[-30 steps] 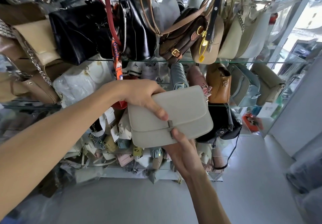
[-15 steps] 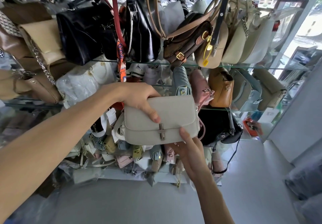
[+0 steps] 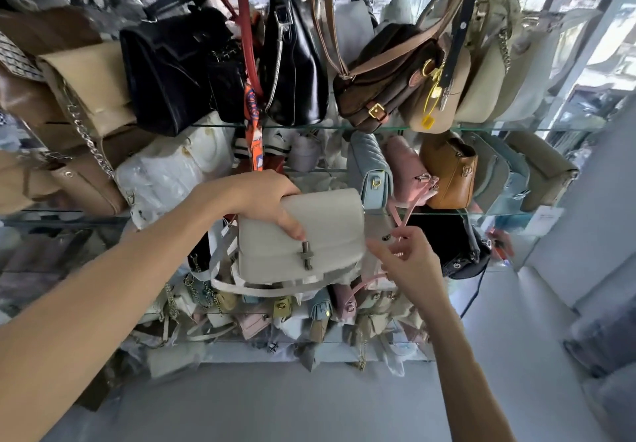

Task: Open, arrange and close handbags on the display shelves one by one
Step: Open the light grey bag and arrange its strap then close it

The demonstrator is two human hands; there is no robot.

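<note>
- Centrally, a pale grey flap handbag (image 3: 303,235) was held before the glass display shelves (image 3: 481,213), level with the middle shelf, its flap closed and its metal clasp (image 3: 306,256) facing the camera.
- It was gripped at its upper left corner by the left hand (image 3: 265,200), with the thumb pressed across the flap.
- Its pale strap (image 3: 241,288) was seen looping below its bottom edge.
- Just right of the bag, and clear of it, the right hand (image 3: 409,262) was seen with its fingertips pinched on a thin pink strap (image 3: 401,216).
- That strap could be traced up towards a pink bag (image 3: 406,170) on the middle shelf, set between a quilted light blue bag (image 3: 371,166) and a tan leather bag (image 3: 451,173).
- Above, black bags (image 3: 172,70) were ranged along the upper shelf.
</note>
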